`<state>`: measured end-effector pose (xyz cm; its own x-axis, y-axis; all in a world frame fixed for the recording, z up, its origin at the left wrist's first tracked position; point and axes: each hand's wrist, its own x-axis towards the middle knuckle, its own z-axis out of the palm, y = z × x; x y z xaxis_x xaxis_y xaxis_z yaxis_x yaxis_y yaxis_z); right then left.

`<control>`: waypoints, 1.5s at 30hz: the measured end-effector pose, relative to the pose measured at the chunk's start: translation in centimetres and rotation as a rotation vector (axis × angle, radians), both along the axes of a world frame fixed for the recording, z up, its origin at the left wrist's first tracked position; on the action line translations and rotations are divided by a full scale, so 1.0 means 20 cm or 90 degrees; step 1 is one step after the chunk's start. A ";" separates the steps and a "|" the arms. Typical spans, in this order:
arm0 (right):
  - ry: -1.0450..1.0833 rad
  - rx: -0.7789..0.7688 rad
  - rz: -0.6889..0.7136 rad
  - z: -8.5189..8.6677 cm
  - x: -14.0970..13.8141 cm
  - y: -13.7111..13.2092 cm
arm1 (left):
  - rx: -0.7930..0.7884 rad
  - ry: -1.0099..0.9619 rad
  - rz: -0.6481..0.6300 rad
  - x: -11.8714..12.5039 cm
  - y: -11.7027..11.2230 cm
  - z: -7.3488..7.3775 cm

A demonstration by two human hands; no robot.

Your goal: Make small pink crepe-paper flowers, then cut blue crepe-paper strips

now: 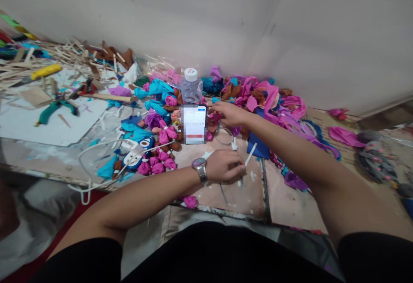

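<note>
Held right hand (227,113) just beside the phone (195,124), left hand (225,165) low at the tabletop (240,201).
Bent fingers on both; could not tell whether clamped on anything. Saw phone propped up before a clear bottle (191,90), near pink bundles (158,168).

The left arm (138,199) enters from the lower left of the frame, and the left hand (225,165) is near the centre, back upward, its fingers curled. The right arm (290,154) extends from the lower right; the right hand (229,113) is slightly higher, fingers pointing left.
</note>
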<state>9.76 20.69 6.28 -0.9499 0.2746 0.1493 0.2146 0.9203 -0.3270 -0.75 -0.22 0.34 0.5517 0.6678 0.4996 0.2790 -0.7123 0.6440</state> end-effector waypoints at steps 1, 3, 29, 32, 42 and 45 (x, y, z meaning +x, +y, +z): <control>0.007 0.008 -0.013 0.01 0.02 0.00 | -0.001 -0.003 0.000 0.00 0.00 0.00; 0.029 0.026 -0.054 0.04 0.06 -0.02 | -0.004 -0.001 0.000 0.00 0.00 0.00; -0.261 0.063 -0.409 0.02 0.65 -0.61 | -0.030 0.053 0.030 0.00 -0.03 0.01; -0.364 0.102 -0.390 0.02 0.60 -0.58 | -0.024 0.055 0.032 0.01 -0.03 0.01; -0.195 0.177 -0.489 0.16 0.79 -0.38 | -0.040 0.036 0.029 0.00 -0.02 0.00; -0.149 0.181 -0.508 0.15 0.89 -0.31 | -0.046 0.040 0.028 0.01 -0.02 0.00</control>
